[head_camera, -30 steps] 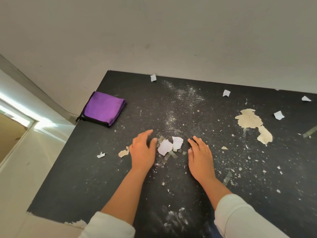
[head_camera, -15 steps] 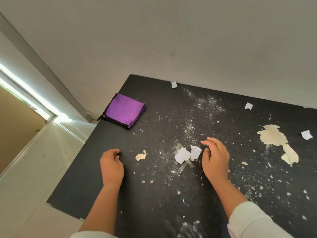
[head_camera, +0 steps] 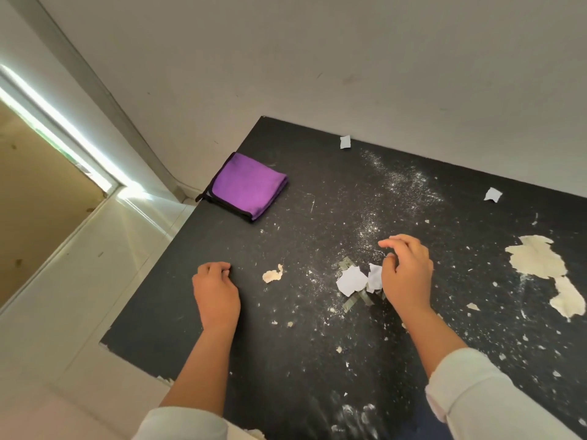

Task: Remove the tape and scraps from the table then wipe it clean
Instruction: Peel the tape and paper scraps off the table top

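We work at the black table (head_camera: 317,360), dusted with white powder and flakes. The folded purple cloth (head_camera: 249,185) sits at its far left corner, kept clear for the wiping, we judge. Our right hand (head_camera: 405,274) hovers with fingers loosely curled and apart, thumb touching the white paper scraps (head_camera: 359,279) stuck over crossed tape strips (head_camera: 354,301), seemingly to peel them. Our left hand (head_camera: 216,292) rests curled on the tabletop; whether it holds anything, we cannot tell.
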